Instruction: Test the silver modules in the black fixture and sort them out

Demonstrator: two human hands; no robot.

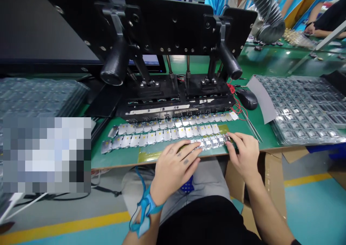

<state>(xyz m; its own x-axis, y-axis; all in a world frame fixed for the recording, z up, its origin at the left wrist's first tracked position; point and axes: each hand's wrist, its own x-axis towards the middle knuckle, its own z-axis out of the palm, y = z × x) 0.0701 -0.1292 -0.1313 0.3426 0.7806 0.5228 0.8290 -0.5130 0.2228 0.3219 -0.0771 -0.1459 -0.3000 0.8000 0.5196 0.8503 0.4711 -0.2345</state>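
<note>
A short row of small silver-faced circuit boards [214,141] lies along the bench's front edge, between my hands. My left hand [173,165] lies palm down with its fingers stretched over the row's left end, covering some boards. At the right end, the thumb and forefinger of my right hand [244,153] close on either side of the last board [226,138]. Behind it run two longer rows, a middle row [159,135] and a back row [178,122], of similar boards with yellow dots. A blue wrist strap [147,205] is tied round my left wrist.
A black test fixture [173,100] with two lever handles stands behind the rows. To its right are a mouse [246,99], red wires, tweezers [252,126] and stacked clear trays [300,118]. More trays [35,97] sit left. People work across the bench. A cardboard box [274,180] is below.
</note>
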